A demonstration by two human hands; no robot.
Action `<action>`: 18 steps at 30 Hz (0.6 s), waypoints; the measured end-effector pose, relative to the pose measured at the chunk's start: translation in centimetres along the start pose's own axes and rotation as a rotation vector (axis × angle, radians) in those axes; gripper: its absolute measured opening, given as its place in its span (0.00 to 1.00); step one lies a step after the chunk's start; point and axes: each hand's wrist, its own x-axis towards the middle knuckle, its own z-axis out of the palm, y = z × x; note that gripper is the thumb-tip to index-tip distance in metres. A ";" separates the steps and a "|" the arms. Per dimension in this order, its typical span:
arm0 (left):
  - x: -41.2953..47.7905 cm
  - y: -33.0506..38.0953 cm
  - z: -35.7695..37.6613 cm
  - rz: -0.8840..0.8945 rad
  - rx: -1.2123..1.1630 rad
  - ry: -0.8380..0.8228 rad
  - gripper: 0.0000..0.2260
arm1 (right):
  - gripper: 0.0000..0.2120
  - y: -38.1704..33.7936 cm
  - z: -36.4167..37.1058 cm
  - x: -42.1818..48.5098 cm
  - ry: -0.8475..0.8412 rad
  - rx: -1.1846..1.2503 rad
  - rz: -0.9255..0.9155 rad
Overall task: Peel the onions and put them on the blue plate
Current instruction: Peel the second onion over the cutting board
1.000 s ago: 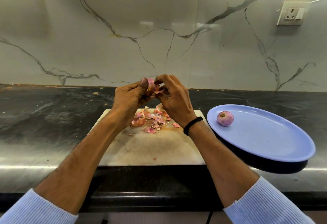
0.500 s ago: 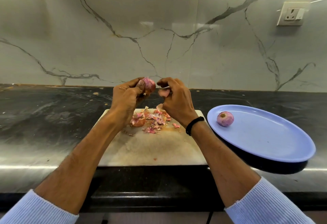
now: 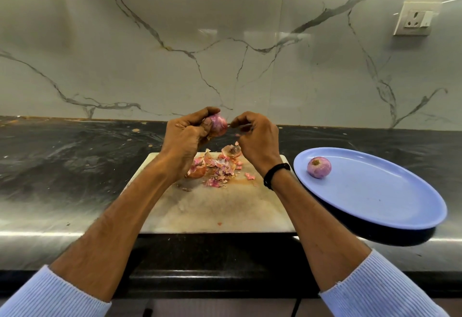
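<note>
Sitting on blue plate (image 3: 390, 206): peeled onion (image 3: 319, 167); left hand (image 3: 183, 134) grips second onion (image 3: 219, 125), right hand (image 3: 258, 139) seemingly pinches peel (image 3: 243, 128).

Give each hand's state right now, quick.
Left hand: grips the onion.
Right hand: fingers curled, apparently pinching a scrap of onion skin.

Blue plate (image 3: 390, 206), pink onion (image 3: 319, 167), grey-veined wall (image 3: 225, 41)
</note>
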 end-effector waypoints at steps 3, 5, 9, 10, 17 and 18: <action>0.1 0.1 -0.1 -0.033 -0.014 0.019 0.13 | 0.16 0.1 -0.4 0.1 -0.011 -0.059 0.032; 0.1 0.1 -0.2 -0.051 -0.009 0.026 0.13 | 0.15 -0.5 -0.5 0.0 -0.029 0.065 0.032; -0.1 0.3 -0.1 -0.046 -0.001 0.014 0.10 | 0.08 -1.5 -0.4 -0.1 -0.063 0.260 -0.006; -0.2 0.3 0.0 -0.037 -0.008 0.008 0.09 | 0.09 -1.4 -0.2 -0.1 -0.069 0.258 -0.039; -0.5 0.1 0.0 -0.007 -0.056 -0.020 0.08 | 0.06 -0.7 0.9 -0.1 0.027 0.164 -0.130; -0.6 0.1 0.0 -0.003 -0.051 -0.023 0.08 | 0.03 -0.8 0.9 -0.1 0.050 0.154 -0.138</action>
